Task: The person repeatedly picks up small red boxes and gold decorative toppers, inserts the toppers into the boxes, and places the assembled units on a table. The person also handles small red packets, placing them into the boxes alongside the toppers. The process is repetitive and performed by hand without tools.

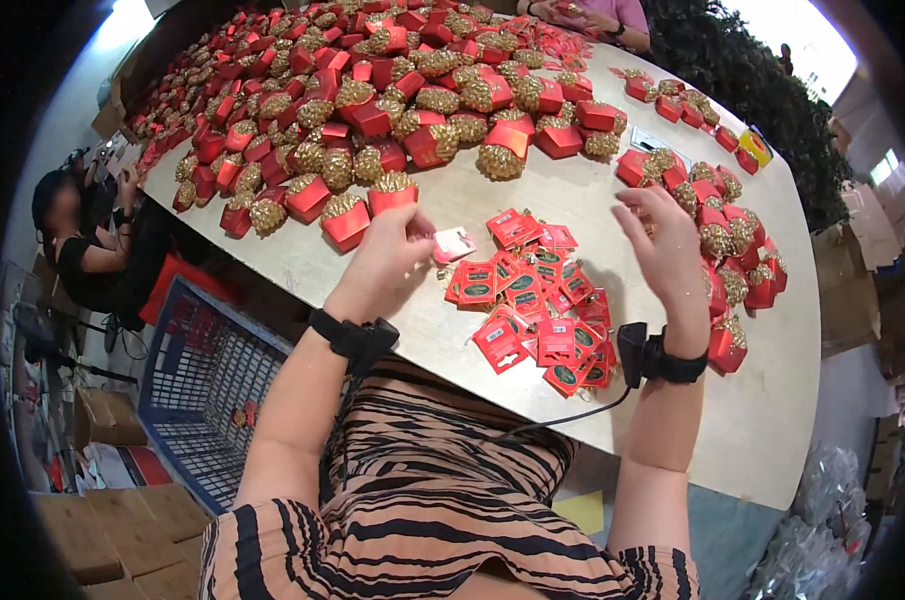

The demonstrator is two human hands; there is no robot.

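Note:
My left hand [381,262] is closed, its thumb and fingers pinching a small card tag [454,245] with a pale face and red edge. Just right of it on the table lies a loose pile of red hang tags [525,290], some with dark oval prints and thin gold cords. My right hand [665,245] is raised with fingers curved and apart, and no object shows in it. Close beside it sits a group of red carton-shaped ornaments with gold glittery tops [715,240]. Similar red-and-gold ornaments [345,222] lie just beyond my left hand.
A large heap of these ornaments [373,120] covers the far left of the pale table [573,200]. A yellow tape roll [755,148] sits at the far right. A blue plastic basket [208,365] stands below the left edge. Other people work at the far side and left.

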